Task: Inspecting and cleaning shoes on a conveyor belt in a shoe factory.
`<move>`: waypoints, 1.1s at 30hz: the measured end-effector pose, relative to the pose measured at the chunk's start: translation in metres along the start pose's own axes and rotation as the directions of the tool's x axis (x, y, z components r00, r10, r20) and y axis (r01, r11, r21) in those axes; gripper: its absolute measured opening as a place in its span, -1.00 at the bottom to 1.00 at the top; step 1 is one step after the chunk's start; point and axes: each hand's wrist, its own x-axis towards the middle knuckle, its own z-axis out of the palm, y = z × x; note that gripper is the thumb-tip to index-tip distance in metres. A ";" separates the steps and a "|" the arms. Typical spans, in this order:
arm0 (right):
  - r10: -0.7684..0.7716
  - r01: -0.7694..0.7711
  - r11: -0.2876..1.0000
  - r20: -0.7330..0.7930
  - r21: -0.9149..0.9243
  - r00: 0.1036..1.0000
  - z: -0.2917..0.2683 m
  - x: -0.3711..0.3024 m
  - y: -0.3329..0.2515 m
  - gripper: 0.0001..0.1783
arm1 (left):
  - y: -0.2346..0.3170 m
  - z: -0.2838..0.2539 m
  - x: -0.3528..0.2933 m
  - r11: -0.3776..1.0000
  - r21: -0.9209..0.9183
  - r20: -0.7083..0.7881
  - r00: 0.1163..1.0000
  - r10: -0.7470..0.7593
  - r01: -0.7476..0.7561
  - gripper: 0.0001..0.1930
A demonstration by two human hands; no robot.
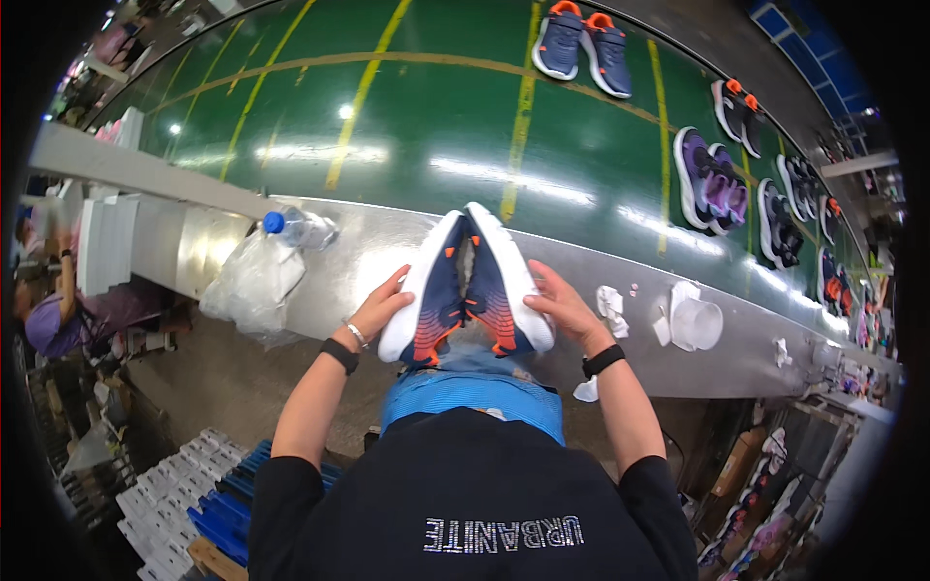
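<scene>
Two navy sneakers with orange fading accents and thick white soles stand together in front of me, toes pointing away and soles turned outward. My left hand [381,308] grips the left sneaker [438,302] along its outer sole, near the heel half. On the other side, my right hand [564,302] holds the right sneaker [494,300] by its sole, thumb and fingers partly spread. The toes nearly meet over the metal ledge [378,232]. Both heels, orange inside, are close to my body.
Beyond the ledge, a green belt [407,116] with yellow lines carries navy-orange sneakers [583,50], purple sneakers [712,181] and several other pairs. A bottle [308,229] and plastic bag [254,281] lie left; a white roll [696,321] and crumpled paper [611,308] right. White boxes [170,499] are stacked lower left.
</scene>
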 end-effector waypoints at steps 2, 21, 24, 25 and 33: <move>0.042 -0.050 0.991 -0.069 -0.123 0.997 0.005 -0.002 -0.009 -0.09 | 0.001 0.000 0.003 0.994 0.105 -0.022 0.999 -0.023 0.025 -0.32; -0.022 0.067 0.993 -0.405 0.097 0.914 0.036 0.003 -0.041 -0.22 | 0.059 0.011 -0.001 0.968 -0.249 -0.229 0.969 -0.089 0.030 -0.25; -0.021 0.093 0.984 -0.430 0.149 0.902 0.042 0.003 -0.048 -0.31 | 0.045 -0.001 0.009 0.930 -0.368 -0.161 0.984 -0.079 0.015 -0.32; -0.011 0.096 0.981 -0.443 0.169 0.896 0.044 0.003 -0.050 -0.39 | 0.039 -0.004 0.012 0.887 -0.461 -0.144 0.987 -0.070 -0.004 -0.36; -0.044 0.184 0.924 -0.385 0.334 0.922 0.040 0.000 -0.041 -0.49 | 0.052 0.013 0.010 0.780 -0.618 -0.139 0.990 0.013 -0.097 -0.46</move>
